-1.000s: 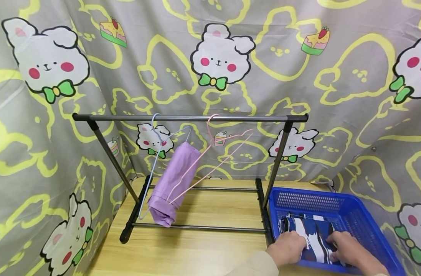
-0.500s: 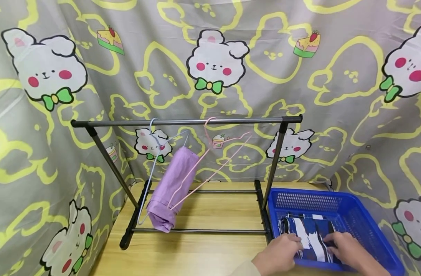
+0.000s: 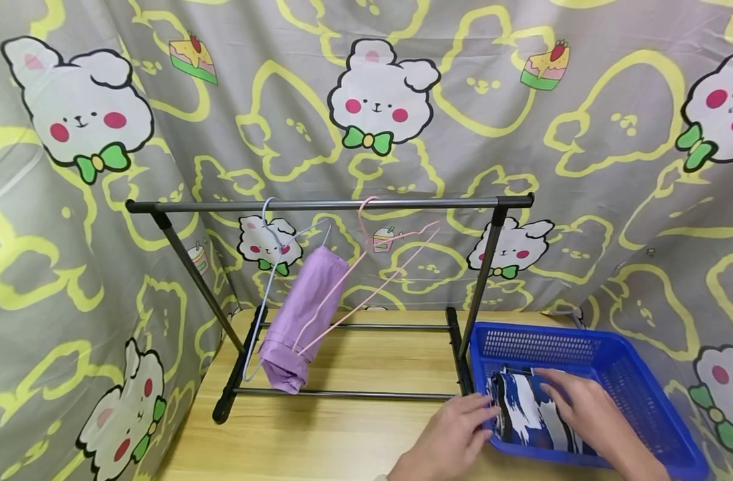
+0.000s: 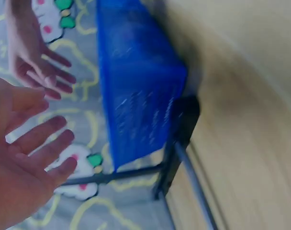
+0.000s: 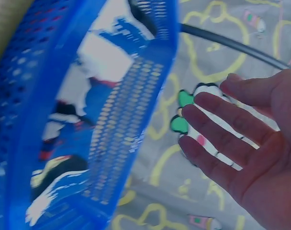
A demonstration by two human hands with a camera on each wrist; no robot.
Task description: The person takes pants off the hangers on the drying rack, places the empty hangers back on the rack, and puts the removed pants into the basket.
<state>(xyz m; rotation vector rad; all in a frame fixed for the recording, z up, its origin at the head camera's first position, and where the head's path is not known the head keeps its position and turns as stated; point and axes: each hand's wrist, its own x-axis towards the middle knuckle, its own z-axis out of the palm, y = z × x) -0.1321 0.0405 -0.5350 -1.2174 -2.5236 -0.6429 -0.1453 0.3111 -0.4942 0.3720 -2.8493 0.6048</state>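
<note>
In the head view a folded cloth [image 3: 522, 409] with blue, white and black patches lies in the blue plastic basket [image 3: 540, 344] at the right. My left hand [image 3: 447, 437] is at the basket's left front corner, fingers extended beside the cloth's left edge. Across the cloth's right part reaches my right hand [image 3: 589, 404], its fingertips over the back edge. The left wrist view shows the left hand [image 4: 30, 153] with spread fingers and nothing in them. Loose, slightly bent fingers also show on the right hand [image 5: 231, 139] in the right wrist view, beside the basket wall.
A dark metal rack [image 3: 318, 206] stands on the wooden table [image 3: 366, 434], left of the basket. A blue hanger [image 3: 268, 294] carrying a rolled purple garment [image 3: 309, 307] and a pink hanger [image 3: 371, 199] hang from its bar. A patterned curtain [image 3: 492, 160] surrounds the table.
Both hands have let go of the cloth's front part. The left hand has shifted left with its fingers straightened; the right hand has moved farther back over the cloth.
</note>
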